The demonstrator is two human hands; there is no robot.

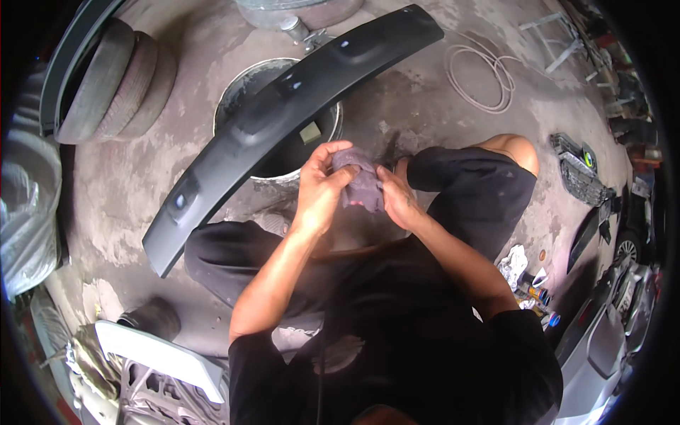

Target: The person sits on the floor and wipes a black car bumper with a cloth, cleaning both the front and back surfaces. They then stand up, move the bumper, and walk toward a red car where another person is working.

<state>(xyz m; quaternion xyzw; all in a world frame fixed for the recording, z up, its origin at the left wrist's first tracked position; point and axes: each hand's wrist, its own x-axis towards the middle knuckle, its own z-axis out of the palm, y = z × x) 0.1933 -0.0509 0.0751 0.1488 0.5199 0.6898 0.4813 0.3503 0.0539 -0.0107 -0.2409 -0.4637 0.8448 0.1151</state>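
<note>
Both of my hands hold a crumpled grey-purple cloth-like piece in front of my lap. My left hand is closed on its left side, thumb pressed on top. My right hand grips the right edge, thumb uppermost. A small reddish spot shows at the lower edge; whether it is a fingertip, I cannot tell. Just beyond my hands a long black car bumper trim rests slantwise across a round tub. Inside the tub, close to the trim, a yellowish block is visible.
Several tyres stand at the far left. A coiled hose lies at the far right, with a dark grille nearer. A white panel is at the near left. Bottles lie by my right elbow, with silver car parts beyond.
</note>
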